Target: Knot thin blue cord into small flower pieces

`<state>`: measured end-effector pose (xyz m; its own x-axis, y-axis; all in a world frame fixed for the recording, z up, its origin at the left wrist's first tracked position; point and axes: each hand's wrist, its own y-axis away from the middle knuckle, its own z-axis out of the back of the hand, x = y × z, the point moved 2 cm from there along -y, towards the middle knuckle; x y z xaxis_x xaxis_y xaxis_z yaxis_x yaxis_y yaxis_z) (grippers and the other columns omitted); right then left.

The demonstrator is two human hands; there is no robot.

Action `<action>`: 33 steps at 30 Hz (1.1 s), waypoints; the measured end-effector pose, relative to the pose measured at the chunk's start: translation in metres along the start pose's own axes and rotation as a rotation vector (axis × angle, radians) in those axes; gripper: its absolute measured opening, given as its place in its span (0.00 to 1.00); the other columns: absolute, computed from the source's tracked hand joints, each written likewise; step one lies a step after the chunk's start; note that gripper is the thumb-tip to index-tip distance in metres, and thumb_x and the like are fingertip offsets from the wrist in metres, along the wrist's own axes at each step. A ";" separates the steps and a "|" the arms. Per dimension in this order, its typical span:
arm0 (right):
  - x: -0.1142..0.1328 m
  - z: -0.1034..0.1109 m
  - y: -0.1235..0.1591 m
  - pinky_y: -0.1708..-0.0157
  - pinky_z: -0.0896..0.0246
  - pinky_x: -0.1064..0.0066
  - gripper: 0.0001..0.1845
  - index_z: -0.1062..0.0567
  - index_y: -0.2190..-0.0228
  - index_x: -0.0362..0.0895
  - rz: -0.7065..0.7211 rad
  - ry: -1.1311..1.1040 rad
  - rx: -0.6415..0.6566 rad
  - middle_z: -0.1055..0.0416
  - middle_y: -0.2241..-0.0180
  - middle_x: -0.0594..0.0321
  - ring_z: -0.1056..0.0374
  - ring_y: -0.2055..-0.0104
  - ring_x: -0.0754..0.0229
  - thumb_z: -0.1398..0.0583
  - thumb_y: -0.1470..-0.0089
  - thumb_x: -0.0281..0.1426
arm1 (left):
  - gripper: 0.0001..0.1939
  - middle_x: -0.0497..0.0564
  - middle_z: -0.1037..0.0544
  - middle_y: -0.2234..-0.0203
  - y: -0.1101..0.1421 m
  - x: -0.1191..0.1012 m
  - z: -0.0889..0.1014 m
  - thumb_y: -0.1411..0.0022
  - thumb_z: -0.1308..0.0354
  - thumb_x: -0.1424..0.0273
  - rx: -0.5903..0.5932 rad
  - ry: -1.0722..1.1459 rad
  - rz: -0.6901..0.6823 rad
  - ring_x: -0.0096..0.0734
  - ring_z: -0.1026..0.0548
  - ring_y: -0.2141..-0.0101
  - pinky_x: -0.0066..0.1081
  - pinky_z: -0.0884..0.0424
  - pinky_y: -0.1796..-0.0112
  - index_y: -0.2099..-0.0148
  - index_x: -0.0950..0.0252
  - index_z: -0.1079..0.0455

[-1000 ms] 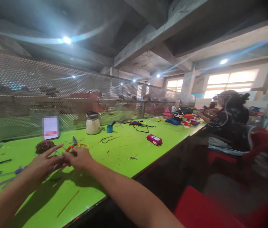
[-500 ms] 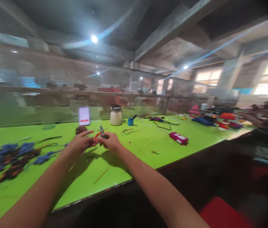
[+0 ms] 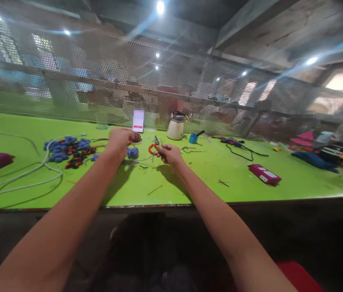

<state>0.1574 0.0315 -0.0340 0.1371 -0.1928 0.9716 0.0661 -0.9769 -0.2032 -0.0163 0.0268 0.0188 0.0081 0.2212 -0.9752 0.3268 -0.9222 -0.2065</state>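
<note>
My left hand (image 3: 119, 141) is above the table with its fingers bent together beside a dark reddish yarn ball (image 3: 136, 137); its palm side is hidden. Just below those fingers sits a blue yarn ball (image 3: 132, 153). My right hand (image 3: 170, 155) is closed in a pinch, and what it holds is too small to make out. A thin strand of yarn (image 3: 153, 158) hangs by its fingertips. Right behind them lie scissors (image 3: 153, 149) with a red handle loop, blades pointing away; whether the fingers touch them I cannot tell.
Blue and dark-orange crocheted pieces (image 3: 67, 150) lie to the left beside a white cable (image 3: 22, 178). Behind are a phone (image 3: 138, 121), a cream jug (image 3: 175, 127) and a blue pot (image 3: 193, 138). A magenta pack (image 3: 264, 174) lies right. Perforated mesh (image 3: 98, 77) backs the table.
My view has swung left, bringing the crocheted pieces and cable into sight. My hands, close together before, have parted: the left has drawn away leftward. The blue yarn ball now shows between them.
</note>
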 end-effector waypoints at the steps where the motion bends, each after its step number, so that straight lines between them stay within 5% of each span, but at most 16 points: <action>1: 0.000 0.001 0.000 0.89 0.64 0.80 0.12 0.31 0.75 0.39 0.003 -0.006 -0.013 0.32 0.87 0.67 0.51 0.90 0.74 0.36 0.58 0.35 | 0.06 0.50 0.29 0.78 0.005 -0.003 -0.009 0.57 0.43 0.77 0.070 -0.007 0.024 0.28 0.29 0.73 0.29 0.36 0.71 0.71 0.69 0.33; 4: 0.003 0.005 -0.002 0.90 0.63 0.80 0.13 0.32 0.76 0.40 0.024 -0.032 -0.053 0.33 0.87 0.68 0.50 0.90 0.74 0.37 0.58 0.36 | 0.02 0.50 0.29 0.83 0.023 -0.009 -0.038 0.57 0.42 0.78 0.371 -0.174 0.043 0.28 0.30 0.77 0.30 0.37 0.72 0.78 0.70 0.33; 8: 0.007 0.008 -0.003 0.90 0.62 0.80 0.13 0.34 0.78 0.41 0.047 -0.067 -0.081 0.36 0.88 0.71 0.50 0.90 0.74 0.38 0.57 0.36 | 0.04 0.52 0.29 0.85 0.042 0.000 -0.054 0.57 0.39 0.76 0.468 -0.228 0.054 0.29 0.31 0.79 0.32 0.37 0.73 0.77 0.74 0.30; 13: 0.007 0.006 -0.003 0.90 0.59 0.80 0.12 0.33 0.79 0.41 0.075 -0.045 -0.080 0.41 0.90 0.73 0.49 0.90 0.73 0.37 0.58 0.36 | 0.14 0.54 0.24 0.77 0.049 0.019 -0.054 0.52 0.38 0.71 0.519 -0.107 0.066 0.30 0.27 0.74 0.32 0.33 0.69 0.62 0.71 0.31; 23: 0.004 0.003 -0.004 0.90 0.56 0.80 0.12 0.28 0.77 0.38 0.092 0.009 -0.089 0.37 0.87 0.69 0.48 0.89 0.74 0.38 0.56 0.36 | 0.18 0.48 0.29 0.84 0.032 0.041 -0.043 0.58 0.35 0.61 0.376 -0.238 -0.127 0.26 0.34 0.82 0.27 0.40 0.78 0.67 0.70 0.26; 33: -0.002 -0.002 -0.002 0.89 0.55 0.80 0.17 0.23 0.69 0.38 0.034 0.008 -0.093 0.37 0.87 0.70 0.48 0.88 0.74 0.36 0.59 0.38 | 0.15 0.52 0.22 0.78 0.036 0.044 -0.044 0.58 0.37 0.63 0.359 -0.297 -0.198 0.36 0.27 0.73 0.31 0.36 0.68 0.68 0.67 0.23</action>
<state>0.1546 0.0335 -0.0352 0.1296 -0.2260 0.9655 -0.0307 -0.9741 -0.2239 0.0370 0.0171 -0.0279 -0.3077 0.3514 -0.8842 -0.0509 -0.9340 -0.3535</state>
